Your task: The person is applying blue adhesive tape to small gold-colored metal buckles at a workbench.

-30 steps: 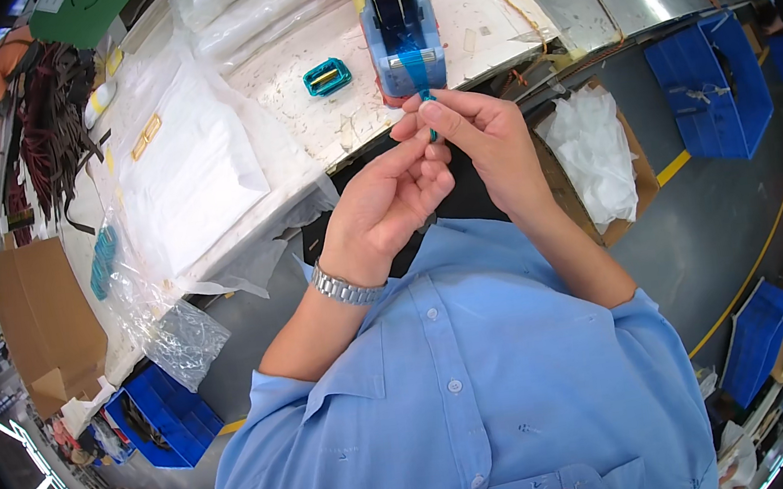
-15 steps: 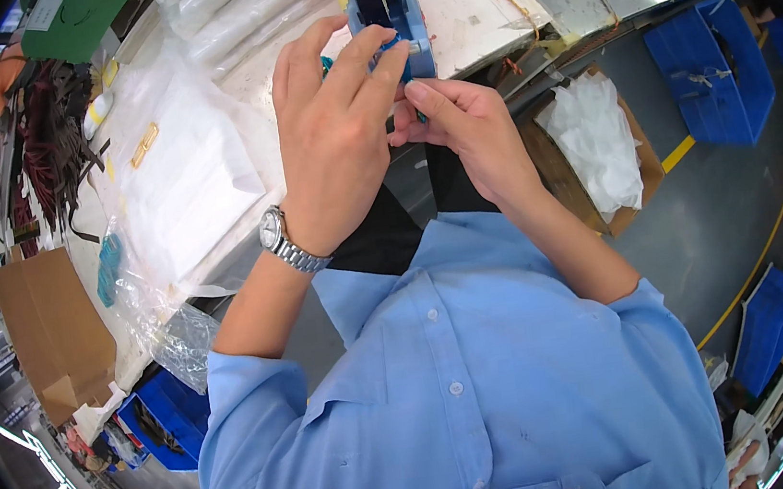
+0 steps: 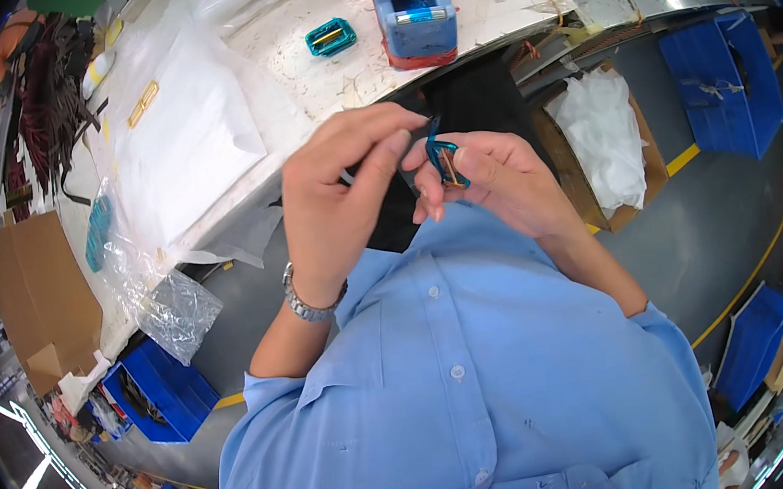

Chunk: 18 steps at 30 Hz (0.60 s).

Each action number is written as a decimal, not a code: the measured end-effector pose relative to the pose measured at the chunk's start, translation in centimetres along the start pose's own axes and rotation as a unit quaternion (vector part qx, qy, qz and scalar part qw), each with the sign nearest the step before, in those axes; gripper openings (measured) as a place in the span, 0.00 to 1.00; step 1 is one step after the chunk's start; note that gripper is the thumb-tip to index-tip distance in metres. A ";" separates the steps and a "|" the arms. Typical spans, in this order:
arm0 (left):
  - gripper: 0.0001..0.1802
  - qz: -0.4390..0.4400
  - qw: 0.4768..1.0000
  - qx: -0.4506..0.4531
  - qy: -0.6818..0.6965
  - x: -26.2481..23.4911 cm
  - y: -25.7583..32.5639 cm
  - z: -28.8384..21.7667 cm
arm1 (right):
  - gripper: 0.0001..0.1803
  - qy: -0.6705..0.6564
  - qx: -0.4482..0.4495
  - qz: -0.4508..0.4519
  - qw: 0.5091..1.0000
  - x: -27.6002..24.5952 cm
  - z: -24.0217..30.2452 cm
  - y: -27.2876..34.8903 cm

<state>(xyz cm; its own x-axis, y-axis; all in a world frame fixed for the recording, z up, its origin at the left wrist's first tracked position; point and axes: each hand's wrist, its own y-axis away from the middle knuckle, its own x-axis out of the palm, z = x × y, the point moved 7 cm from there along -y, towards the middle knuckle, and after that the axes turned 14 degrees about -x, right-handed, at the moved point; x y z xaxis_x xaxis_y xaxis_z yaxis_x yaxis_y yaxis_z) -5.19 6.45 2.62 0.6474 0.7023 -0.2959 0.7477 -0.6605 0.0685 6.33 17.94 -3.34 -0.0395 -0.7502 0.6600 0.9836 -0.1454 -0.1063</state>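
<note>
Both hands pinch one small teal buckle (image 3: 445, 159): right hand (image 3: 490, 180) grips it, left hand (image 3: 338, 197) fingertips touching its top.

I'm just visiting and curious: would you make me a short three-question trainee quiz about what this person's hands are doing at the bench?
1. True or false: the right hand holds a small teal plastic buckle.
2. What does the left hand wear at the wrist? A) a silver metal wristwatch B) a red glove C) nothing
3. Fill in: on the white worktable behind the hands stands a blue ____ dispenser, with a second teal buckle lying to its left.

Key: 1 true; 2 A; 3 tape. The left hand's fingers reach toward the buckle in the right hand; whether they touch it is unclear.
</note>
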 end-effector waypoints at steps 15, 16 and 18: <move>0.06 0.040 0.982 0.105 -0.149 0.9 1.3 -0.2 | 0.23 -0.093 0.116 -0.045 0.988 0.9 -1.9 0.8; 0.04 0.012 0.987 0.059 -0.148 0.5 1.3 0.2 | 0.22 -0.025 0.109 -0.073 0.991 0.4 -1.7 0.8; 0.03 -0.018 0.989 0.012 -0.147 0.1 1.4 0.7 | 0.21 0.048 0.081 -0.057 0.994 0.4 -1.3 0.5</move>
<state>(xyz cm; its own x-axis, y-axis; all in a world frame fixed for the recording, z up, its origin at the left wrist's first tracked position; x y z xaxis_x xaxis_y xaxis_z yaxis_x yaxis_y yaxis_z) -4.16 5.42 2.03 0.5467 0.6203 -0.5624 0.7640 -0.6444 0.0318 6.56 16.67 -4.09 -0.1617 -0.7934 0.5868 0.9868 -0.1339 0.0909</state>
